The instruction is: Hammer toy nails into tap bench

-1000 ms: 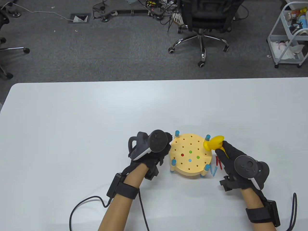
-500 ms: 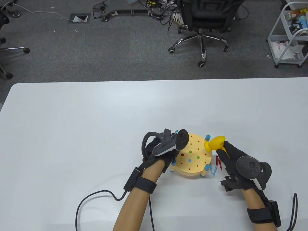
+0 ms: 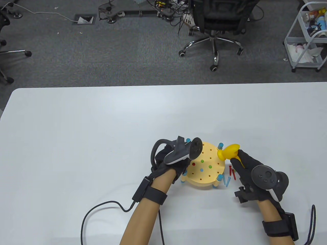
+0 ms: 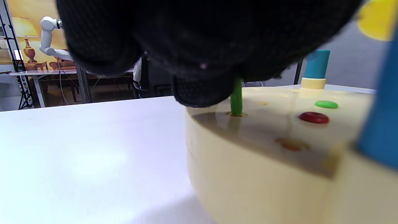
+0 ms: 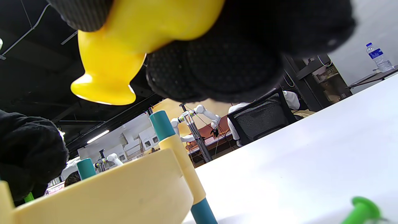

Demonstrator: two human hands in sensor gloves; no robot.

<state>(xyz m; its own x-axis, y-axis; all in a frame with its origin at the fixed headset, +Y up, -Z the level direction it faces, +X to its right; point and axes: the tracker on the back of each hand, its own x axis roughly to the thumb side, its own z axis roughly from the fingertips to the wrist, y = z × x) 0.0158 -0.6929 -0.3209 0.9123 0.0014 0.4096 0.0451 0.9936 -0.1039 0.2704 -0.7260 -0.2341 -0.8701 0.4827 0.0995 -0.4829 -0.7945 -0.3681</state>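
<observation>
Gloved left hand [image 3: 170,163] curls over the left edge of the round tap bench [image 3: 204,166], its fingertips [image 4: 202,90] pinching a green nail [image 4: 236,98] that stands upright with its tip in a hole near the bench's rim. Right hand [image 3: 249,173], closed in a fist, grips the handle of the yellow toy hammer [image 3: 228,151], whose head hangs above the bench's right edge, clear of the surface. The bench stands toward the near edge of the white tabletop [image 3: 76,132], right of centre, on blue-and-cream corner posts [image 3: 219,178]. Four nails sit flush in its top: a red one [image 3: 193,164], two green [image 3: 202,161] and a light blue [image 3: 201,169]. Loose red nails [image 3: 232,171] and blue nails [image 3: 226,180] lie on the tabletop just beside the bench's right edge, between the bench and the right hand. In the right wrist view, another loose green nail [image 5: 362,213] lies on the tabletop, near the camera.
</observation>
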